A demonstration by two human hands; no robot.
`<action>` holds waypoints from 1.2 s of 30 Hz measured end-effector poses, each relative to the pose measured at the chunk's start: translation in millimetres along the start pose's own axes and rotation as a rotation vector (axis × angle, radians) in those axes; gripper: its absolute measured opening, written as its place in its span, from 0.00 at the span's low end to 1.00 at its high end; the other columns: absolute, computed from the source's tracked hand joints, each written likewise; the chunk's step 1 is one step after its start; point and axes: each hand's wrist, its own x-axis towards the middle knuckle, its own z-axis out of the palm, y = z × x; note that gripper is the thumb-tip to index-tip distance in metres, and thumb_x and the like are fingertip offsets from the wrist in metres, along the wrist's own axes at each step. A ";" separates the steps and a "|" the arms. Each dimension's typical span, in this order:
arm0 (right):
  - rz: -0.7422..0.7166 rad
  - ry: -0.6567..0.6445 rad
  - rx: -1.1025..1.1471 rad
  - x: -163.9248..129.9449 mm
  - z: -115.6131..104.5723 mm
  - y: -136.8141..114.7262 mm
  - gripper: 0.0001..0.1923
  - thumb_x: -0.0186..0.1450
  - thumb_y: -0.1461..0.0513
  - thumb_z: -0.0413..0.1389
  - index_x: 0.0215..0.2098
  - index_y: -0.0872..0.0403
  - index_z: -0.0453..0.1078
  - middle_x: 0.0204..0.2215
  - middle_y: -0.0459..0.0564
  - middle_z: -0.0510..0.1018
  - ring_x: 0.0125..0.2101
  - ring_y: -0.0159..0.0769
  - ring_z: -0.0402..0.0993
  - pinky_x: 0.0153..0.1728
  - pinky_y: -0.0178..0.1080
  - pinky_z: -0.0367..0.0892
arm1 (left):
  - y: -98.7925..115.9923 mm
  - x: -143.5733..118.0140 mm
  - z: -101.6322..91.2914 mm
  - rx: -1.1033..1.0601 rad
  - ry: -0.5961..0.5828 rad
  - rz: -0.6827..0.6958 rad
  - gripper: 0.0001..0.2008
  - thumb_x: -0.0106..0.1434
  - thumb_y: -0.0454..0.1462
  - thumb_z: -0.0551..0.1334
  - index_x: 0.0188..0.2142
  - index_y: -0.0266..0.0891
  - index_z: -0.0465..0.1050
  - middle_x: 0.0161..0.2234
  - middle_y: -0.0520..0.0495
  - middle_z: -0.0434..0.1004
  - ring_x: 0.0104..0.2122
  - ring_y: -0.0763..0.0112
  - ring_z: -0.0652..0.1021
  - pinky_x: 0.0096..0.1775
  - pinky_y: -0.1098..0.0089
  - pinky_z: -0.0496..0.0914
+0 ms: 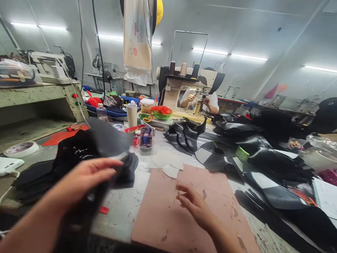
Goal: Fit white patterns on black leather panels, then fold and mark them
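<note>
My left hand [88,177] is closed on a black leather piece [109,135], thumb and fingers pinching its edge. Motion smears that piece, and part of it hangs below the hand. Over the pink board [155,207] on the table, my right hand [193,203] holds nothing, with its fingers apart and partly curled. Some thin white pieces [171,171] lie at the board's far edge. Behind and beside my left hand are stacked black pieces [34,181].
A phone [146,138] stands upright beyond the board, near a white cup [132,115]. Black leather pieces [276,189] crowd the right side. A sewing machine [173,91] stands at the back, with another person's hands [207,102] behind it. White tape [21,149] lies left.
</note>
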 end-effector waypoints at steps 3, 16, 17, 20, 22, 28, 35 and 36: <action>0.172 0.163 0.428 -10.2 21.9 6.9 0.39 0.55 0.45 0.50 0.60 0.49 0.46 0.51 0.57 0.66 0.37 0.40 0.74 0.30 0.41 0.70 | -10.7 -23.4 87.7 -0.085 -0.618 0.021 0.17 0.47 0.40 0.59 0.37 0.38 0.75 0.20 0.55 0.70 0.20 0.77 0.67 0.25 0.75 0.63; 0.029 0.453 -0.403 40.2 -56.4 16.7 0.13 0.58 0.57 0.47 0.32 0.55 0.70 0.33 0.51 0.75 0.33 0.37 0.71 0.34 0.36 0.65 | -23.2 -7.9 163.4 0.486 -0.438 0.579 0.17 0.58 0.41 0.53 0.44 0.39 0.72 0.48 0.39 0.71 0.49 0.57 0.69 0.51 0.56 0.62; 0.034 0.434 -0.436 57.2 -56.2 13.1 0.12 0.58 0.58 0.48 0.31 0.55 0.71 0.33 0.51 0.76 0.34 0.38 0.71 0.36 0.37 0.64 | -32.7 -8.5 169.4 0.562 -0.421 0.624 0.18 0.57 0.40 0.55 0.46 0.38 0.70 0.52 0.38 0.68 0.52 0.54 0.66 0.52 0.53 0.60; 0.079 0.431 -0.548 101.8 -51.3 7.9 0.09 0.57 0.60 0.52 0.26 0.55 0.72 0.35 0.54 0.75 0.41 0.43 0.68 0.42 0.41 0.60 | -62.0 -15.9 181.0 0.547 -0.565 0.724 0.19 0.56 0.38 0.56 0.48 0.42 0.69 0.56 0.42 0.63 0.57 0.54 0.61 0.55 0.54 0.58; 0.126 0.447 -0.602 120.5 -47.4 8.6 0.09 0.57 0.60 0.53 0.23 0.56 0.71 0.36 0.57 0.74 0.44 0.47 0.66 0.44 0.45 0.57 | -71.7 -21.7 181.1 0.438 -0.705 0.797 0.17 0.56 0.37 0.56 0.45 0.46 0.71 0.56 0.47 0.64 0.57 0.57 0.61 0.57 0.55 0.56; 0.165 0.447 -0.614 132.1 -39.8 13.4 0.07 0.61 0.60 0.53 0.33 0.56 0.69 0.40 0.49 0.72 0.40 0.35 0.68 0.43 0.42 0.61 | -42.7 -11.1 172.7 0.402 -0.714 0.744 0.13 0.59 0.33 0.52 0.40 0.43 0.72 0.55 0.46 0.65 0.53 0.64 0.67 0.51 0.66 0.64; 0.210 0.555 -0.568 138.7 -33.4 14.5 0.11 0.56 0.60 0.58 0.36 0.58 0.71 0.43 0.58 0.72 0.48 0.50 0.63 0.47 0.52 0.56 | -9.7 59.6 188.0 0.713 -0.392 0.785 0.14 0.60 0.29 0.48 0.39 0.36 0.71 0.48 0.37 0.70 0.48 0.57 0.70 0.49 0.55 0.63; 0.204 0.563 -0.544 140.2 -32.1 15.4 0.10 0.57 0.60 0.58 0.36 0.57 0.71 0.43 0.57 0.71 0.48 0.49 0.64 0.47 0.52 0.57 | -6.8 68.4 190.6 0.734 -0.382 0.782 0.14 0.59 0.29 0.48 0.38 0.35 0.71 0.46 0.37 0.71 0.47 0.56 0.70 0.47 0.54 0.64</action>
